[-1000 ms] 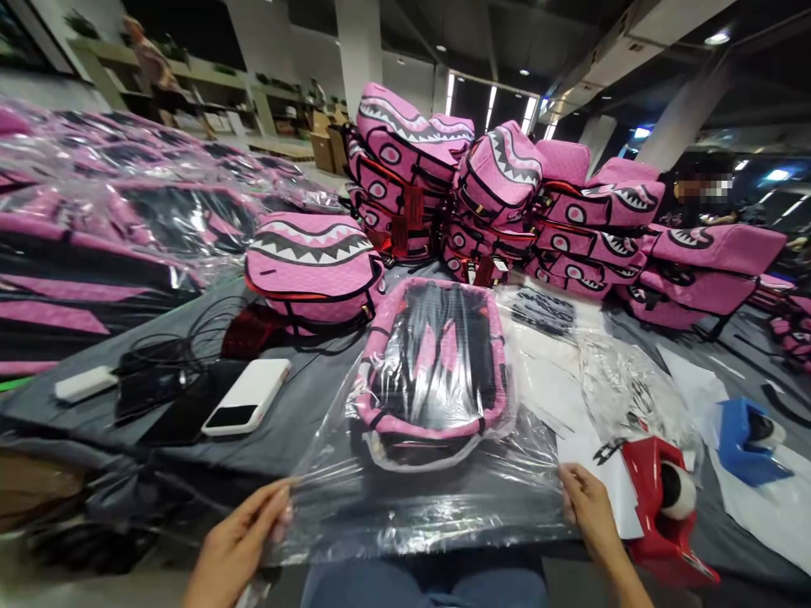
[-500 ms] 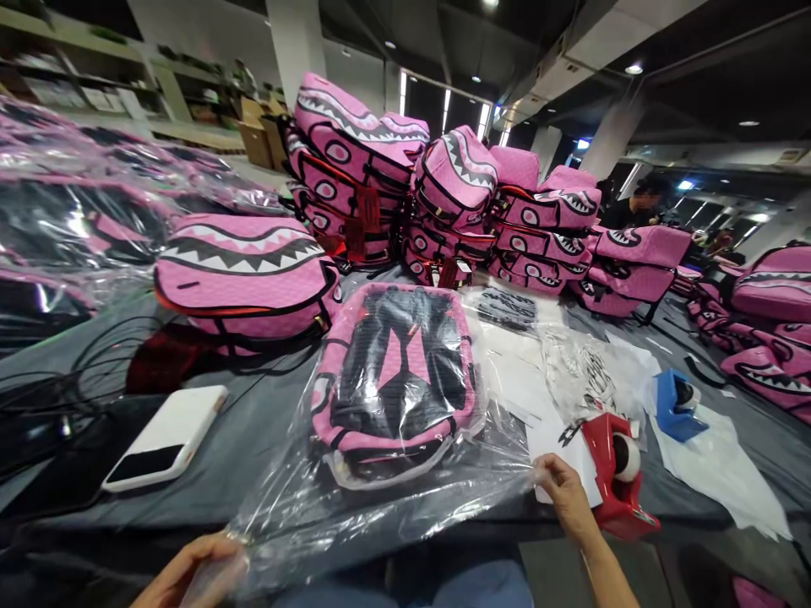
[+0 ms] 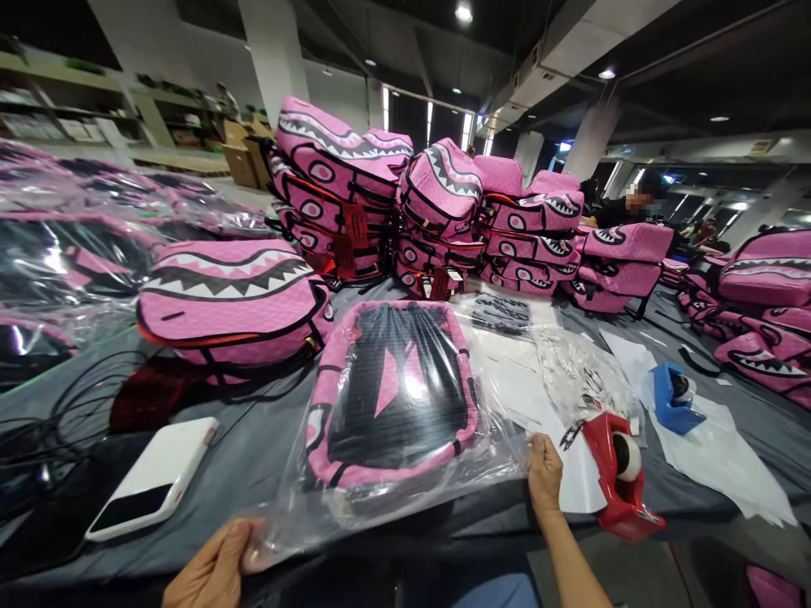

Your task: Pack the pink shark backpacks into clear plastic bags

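Note:
A pink and black backpack (image 3: 399,397) lies back side up on the table, inside a clear plastic bag (image 3: 355,511). My left hand (image 3: 219,557) is closed on the near left corner of the bag. Its near right corner is pinched in my right hand (image 3: 545,473). Between my hands the bag's near edge is stretched out along the front of the table, slightly wrinkled. Just right of my right hand stands a red tape dispenser (image 3: 621,477) with a white roll.
Stacked pink backpacks (image 3: 345,194) with shark-mouth prints line the back. One pink backpack (image 3: 234,304) lies at left, behind a white power bank (image 3: 155,477) and black cables (image 3: 82,397). A blue tape dispenser (image 3: 677,397) stands at right. Bagged backpacks (image 3: 76,253) fill the far left. A person (image 3: 627,207) is behind.
Both my hands have drawn the bag's near edge straighter and flatter over the front of the backpack. My right hand has turned more upright. The whole view has shifted slightly.

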Demonstrator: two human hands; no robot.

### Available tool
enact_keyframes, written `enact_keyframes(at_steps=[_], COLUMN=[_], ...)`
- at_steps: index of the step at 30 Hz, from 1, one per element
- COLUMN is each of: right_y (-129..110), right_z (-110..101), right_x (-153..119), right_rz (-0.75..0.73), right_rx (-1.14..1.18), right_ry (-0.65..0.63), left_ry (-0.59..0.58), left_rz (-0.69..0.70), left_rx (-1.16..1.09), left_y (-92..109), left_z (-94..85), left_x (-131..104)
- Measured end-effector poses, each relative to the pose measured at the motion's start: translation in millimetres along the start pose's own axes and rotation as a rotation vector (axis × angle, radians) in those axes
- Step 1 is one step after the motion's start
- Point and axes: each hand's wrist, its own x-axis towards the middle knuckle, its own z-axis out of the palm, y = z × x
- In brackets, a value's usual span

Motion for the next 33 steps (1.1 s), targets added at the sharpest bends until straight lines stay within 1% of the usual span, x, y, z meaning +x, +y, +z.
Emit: enact_keyframes(at_steps=[2, 3, 4, 5, 6, 7, 8, 9, 10, 11, 12, 13, 14, 15, 17, 21, 24, 26, 27, 30, 31, 33], right_y=[0, -1, -1, -2, -3, -4, -5, -6, -7, -8, -8, -9, -9, -9, -9, -10, -10, -10, -10, -9, -10, -12], right_z=[-1, -2, -3, -4, -4, -4, -4, -3, -3, -2, -1, -1, -1, -1, -2, -2, -2, -1, 0, 5, 8, 10], right_x=[2, 2, 1, 0, -1, -2, -3, -4, -5, -5, -5, -5, -5, -5, -5, -7, -7, -4, -1, 12, 17, 25], right_rz=[0.003, 0.004, 0.006, 0.008, 0.010, 0.012, 0.014, 0.014, 0.015, 0.018, 0.020, 0.022, 0.023, 0.023, 0.019, 0.022, 0.026, 0.028, 0.032, 0.045, 0.048, 0.053], right_rx=[-0.013, -0.019, -0.024, -0.026, -0.026, -0.022, -0.014, -0.004, 0.004, 0.010, 0.013, 0.012, 0.008, 0.004, 0.002, 0.010, 0.011, -0.003, -0.013, -0.037, -0.041, -0.052], right_ry=[-0.010, -0.019, -0.028, -0.037, -0.044, -0.050, -0.053, -0.050, -0.043, -0.035, -0.023, -0.011, -0.003, 0.001, -0.004, -0.019, -0.023, -0.029, -0.033, -0.052, -0.064, -0.093], left_ry=[-0.075, -0.109, -0.109, -0.064, 0.023, 0.130, 0.218, 0.265, 0.258, 0.202, 0.120, 0.041, -0.016, -0.052, -0.118, -0.312, -0.413, -0.486, -0.541, -0.755, -0.814, -0.880], left_rz=[-0.092, -0.093, -0.058, 0.014, 0.127, 0.284, 0.477, 0.694, 0.912, 1.111, 1.273, 1.383, 1.441, 1.453, 1.406, 1.203, 1.050, 0.994, 0.962, 0.836, 0.796, 0.747], left_rx=[-0.009, 0.022, 0.070, 0.123, 0.174, 0.219, 0.254, 0.274, 0.284, 0.289, 0.289, 0.284, 0.279, 0.274, 0.261, 0.197, 0.160, 0.168, 0.180, 0.202, 0.194, 0.161], left_y=[14, 22, 30, 37, 46, 54, 63, 72, 81, 90, 99, 106, 113, 117, 121, 115, 116, 124, 130, 148, 153, 159], left_z=[1.5, 1.6, 1.8, 2.3, 3.4, 5.4, 8.4, 12.4, 17.2, 22.4, 27.6, 32.3, 36.1, 38.8, 40.2, 32.7, 29.3, 32.0, 34.8, 45.4, 48.8, 54.5], left_x=[0, -1, -2, -4, -6, -10, -14, -18, -23, -27, -31, -35, -37, -39, -40, -39, -30, -19, -13, 4, 7, 10])
